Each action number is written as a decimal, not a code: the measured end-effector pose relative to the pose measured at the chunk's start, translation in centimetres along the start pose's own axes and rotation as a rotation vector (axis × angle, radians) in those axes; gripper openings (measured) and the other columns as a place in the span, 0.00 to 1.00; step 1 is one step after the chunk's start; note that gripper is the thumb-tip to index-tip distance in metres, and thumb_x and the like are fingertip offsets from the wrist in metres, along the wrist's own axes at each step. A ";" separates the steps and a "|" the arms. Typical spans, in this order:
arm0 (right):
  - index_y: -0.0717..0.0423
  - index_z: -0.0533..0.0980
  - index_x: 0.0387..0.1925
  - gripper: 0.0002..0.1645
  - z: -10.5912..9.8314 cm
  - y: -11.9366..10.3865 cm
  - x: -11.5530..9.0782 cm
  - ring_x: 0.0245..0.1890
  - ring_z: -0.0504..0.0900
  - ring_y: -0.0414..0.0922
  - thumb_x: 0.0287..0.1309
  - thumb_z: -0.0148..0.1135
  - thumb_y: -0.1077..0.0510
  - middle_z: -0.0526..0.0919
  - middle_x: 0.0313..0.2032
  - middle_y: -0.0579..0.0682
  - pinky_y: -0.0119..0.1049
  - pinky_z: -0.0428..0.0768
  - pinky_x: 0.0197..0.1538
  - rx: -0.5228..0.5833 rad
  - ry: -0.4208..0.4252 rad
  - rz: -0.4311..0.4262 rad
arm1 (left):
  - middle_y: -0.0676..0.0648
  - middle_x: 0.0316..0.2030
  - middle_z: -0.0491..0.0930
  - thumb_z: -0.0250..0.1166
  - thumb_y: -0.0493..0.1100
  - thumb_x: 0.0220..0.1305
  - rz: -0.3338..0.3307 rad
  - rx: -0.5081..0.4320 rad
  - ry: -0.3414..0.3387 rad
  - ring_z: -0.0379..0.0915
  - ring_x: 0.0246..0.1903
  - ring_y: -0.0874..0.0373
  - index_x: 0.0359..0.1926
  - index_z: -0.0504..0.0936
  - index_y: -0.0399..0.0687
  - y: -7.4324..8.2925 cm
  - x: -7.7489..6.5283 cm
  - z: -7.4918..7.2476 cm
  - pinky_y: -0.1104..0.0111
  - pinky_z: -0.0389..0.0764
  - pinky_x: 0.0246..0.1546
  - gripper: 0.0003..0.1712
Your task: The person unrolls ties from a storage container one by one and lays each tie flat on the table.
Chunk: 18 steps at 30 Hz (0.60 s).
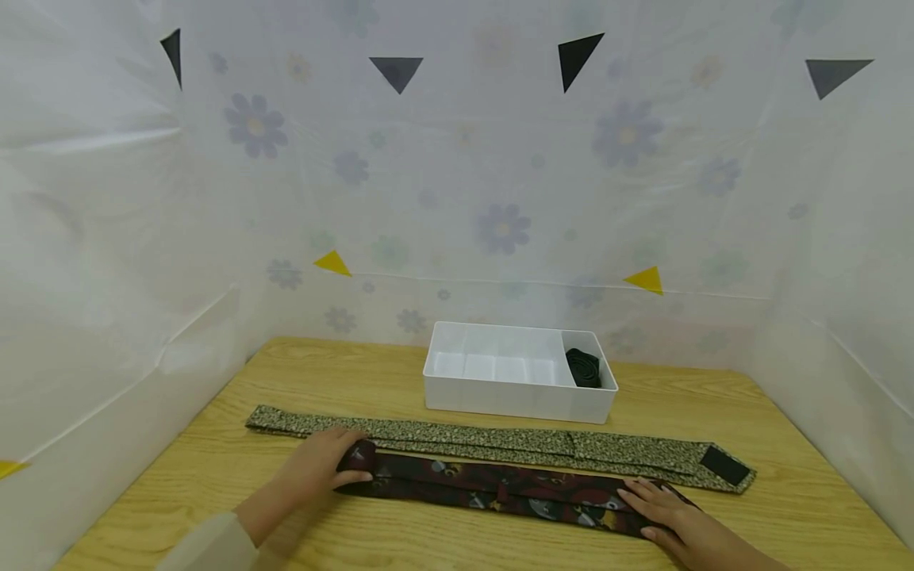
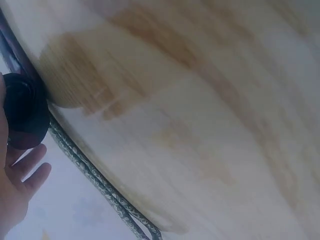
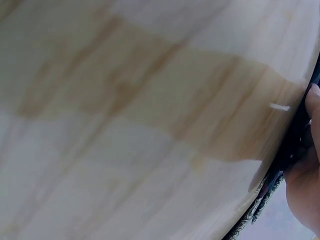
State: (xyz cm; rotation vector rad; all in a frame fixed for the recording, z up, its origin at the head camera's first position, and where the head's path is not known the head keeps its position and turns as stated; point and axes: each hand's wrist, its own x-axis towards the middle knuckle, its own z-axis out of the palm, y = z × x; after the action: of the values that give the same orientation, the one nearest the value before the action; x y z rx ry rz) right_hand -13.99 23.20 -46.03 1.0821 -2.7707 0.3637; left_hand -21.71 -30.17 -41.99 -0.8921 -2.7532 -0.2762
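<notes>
A dark maroon patterned necktie (image 1: 503, 490) lies stretched across the near part of the table, partly rolled at its left end. My left hand (image 1: 320, 464) grips that rolled end (image 2: 25, 112), thumb on the near side and fingers on the far side. At the tie's right end my right hand (image 1: 667, 515) rests on the fabric with its fingers extended over it. In the right wrist view only the thumb side of the right hand (image 3: 304, 185) shows against the dark cloth. Just beyond lies a green-gold patterned necktie (image 1: 493, 440), flat, its dark label at the right.
Behind the ties stands a white divided box (image 1: 517, 396). Its right compartment holds a rolled dark tie (image 1: 584, 369). The wooden table (image 1: 343, 365) is enclosed by pale flower-printed sheeting (image 1: 457, 198) at the back and both sides.
</notes>
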 end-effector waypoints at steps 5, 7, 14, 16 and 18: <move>0.50 0.61 0.68 0.32 0.0 0.0 0.0 0.62 0.33 0.13 0.63 0.52 0.52 0.43 0.67 0.27 0.28 0.77 0.50 0.008 -0.016 0.007 | 0.42 0.48 0.78 0.67 0.54 0.52 0.061 0.041 0.026 0.77 0.44 0.47 0.54 0.75 0.43 -0.1 -0.2 0.0 0.55 0.80 0.41 0.31; 0.50 0.61 0.67 0.32 0.0 0.0 0.0 0.62 0.33 0.13 0.63 0.52 0.51 0.43 0.67 0.27 0.29 0.77 0.50 0.002 -0.017 0.011 | 0.40 0.51 0.76 0.69 0.51 0.51 0.139 0.117 0.068 0.76 0.46 0.46 0.55 0.75 0.45 -0.1 -0.3 0.1 0.55 0.80 0.43 0.31; 0.50 0.61 0.68 0.32 -0.2 -0.1 0.1 0.62 0.33 0.12 0.63 0.53 0.52 0.42 0.67 0.26 0.26 0.75 0.51 0.005 -0.010 0.003 | 0.42 0.52 0.77 0.72 0.40 0.46 0.433 0.336 0.193 0.75 0.50 0.49 0.48 0.81 0.52 0.4 -0.8 -0.1 0.57 0.79 0.47 0.24; 0.50 0.60 0.68 0.32 -0.2 0.0 0.1 0.62 0.33 0.12 0.63 0.53 0.52 0.42 0.67 0.26 0.25 0.75 0.51 0.012 -0.014 -0.001 | 0.42 0.51 0.78 0.71 0.38 0.46 0.437 0.340 0.171 0.75 0.50 0.49 0.47 0.82 0.51 0.5 -0.9 -0.2 0.57 0.79 0.48 0.22; 0.50 0.60 0.68 0.32 -0.1 0.0 0.1 0.62 0.32 0.12 0.63 0.52 0.52 0.42 0.67 0.26 0.25 0.75 0.52 0.014 -0.018 0.004 | 0.42 0.51 0.78 0.69 0.39 0.49 0.397 0.311 0.145 0.75 0.51 0.48 0.46 0.82 0.50 0.6 -1.0 -0.3 0.56 0.78 0.49 0.19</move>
State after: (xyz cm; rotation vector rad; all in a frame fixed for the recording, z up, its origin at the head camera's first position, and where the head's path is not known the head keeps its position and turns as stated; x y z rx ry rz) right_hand -14.06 23.16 -45.86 1.0889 -2.7900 0.3770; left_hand -20.51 -30.32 -41.96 -1.2389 -2.3324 0.1494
